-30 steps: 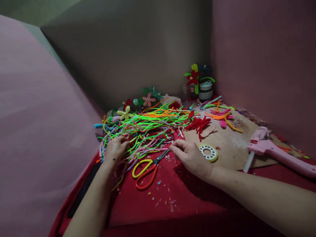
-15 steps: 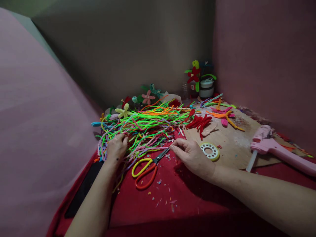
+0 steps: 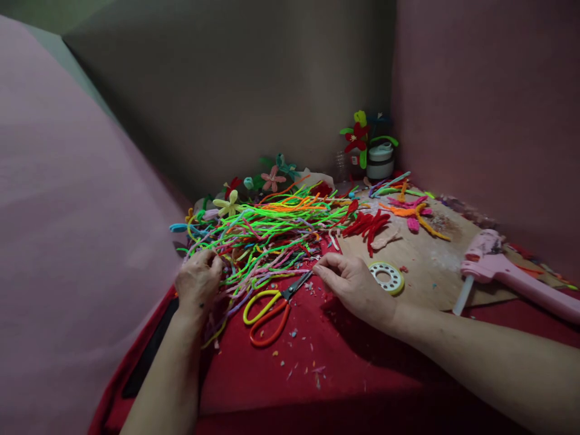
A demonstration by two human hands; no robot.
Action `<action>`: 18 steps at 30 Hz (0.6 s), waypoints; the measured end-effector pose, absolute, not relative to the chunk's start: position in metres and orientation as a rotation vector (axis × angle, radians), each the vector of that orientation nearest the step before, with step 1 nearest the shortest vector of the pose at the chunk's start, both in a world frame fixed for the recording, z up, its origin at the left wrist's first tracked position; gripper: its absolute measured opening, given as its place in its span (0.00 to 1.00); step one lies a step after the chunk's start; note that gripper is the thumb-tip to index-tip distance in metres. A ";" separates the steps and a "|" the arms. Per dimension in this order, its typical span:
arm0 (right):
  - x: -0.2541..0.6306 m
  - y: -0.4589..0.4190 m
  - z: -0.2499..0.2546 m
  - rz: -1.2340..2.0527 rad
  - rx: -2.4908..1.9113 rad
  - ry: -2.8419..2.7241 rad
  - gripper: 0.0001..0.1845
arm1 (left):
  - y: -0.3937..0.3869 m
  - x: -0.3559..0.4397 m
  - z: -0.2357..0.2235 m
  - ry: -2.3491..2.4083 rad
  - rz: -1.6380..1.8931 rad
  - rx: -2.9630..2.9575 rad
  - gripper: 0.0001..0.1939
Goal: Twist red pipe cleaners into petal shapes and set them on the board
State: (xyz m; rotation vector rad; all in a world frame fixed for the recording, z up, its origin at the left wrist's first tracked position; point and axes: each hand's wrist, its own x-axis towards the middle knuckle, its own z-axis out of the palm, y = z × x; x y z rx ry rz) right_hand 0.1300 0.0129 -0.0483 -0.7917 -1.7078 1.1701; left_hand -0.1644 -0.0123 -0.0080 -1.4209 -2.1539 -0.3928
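A tangled heap of fuzzy pipe cleaners (image 3: 281,220), mostly green, orange, pink and lilac, lies across the middle of the table. My left hand (image 3: 199,281) is closed at the heap's left edge; what is between its curled fingers is hidden. On the other side, my right hand (image 3: 356,287) pinches thumb against forefinger at the end of a pink pipe cleaner (image 3: 290,273). Just below those fingertips are the dark blades of scissors (image 3: 267,314) with one yellow and one red handle. They lie on the red cloth (image 3: 335,374), untouched by a grip.
A tan board (image 3: 430,278) on the right carries a tape roll (image 3: 386,278), red pipe cleaner pieces (image 3: 369,226) and a pink glue gun (image 3: 493,266). Finished fuzzy flowers (image 3: 273,179) and a lidded cup (image 3: 379,162) stand at the back. A dark flat object (image 3: 149,356) lies by my left forearm.
My left hand has moved left and a little toward me along the heap's edge. My right hand keeps its pinch in nearly the same place. The view has shifted slightly.
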 end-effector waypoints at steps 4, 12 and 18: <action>0.130 0.013 -0.047 1.168 -0.787 -1.712 0.12 | -0.023 -0.169 -0.003 -2.201 -0.338 -1.336 0.14; 0.132 0.011 -0.045 1.143 -0.790 -1.719 0.12 | -0.045 -0.174 0.011 -2.283 -0.492 -1.245 0.14; 0.131 0.012 -0.046 1.140 -0.781 -1.713 0.12 | -0.058 -0.179 0.026 -2.359 -0.509 -1.130 0.12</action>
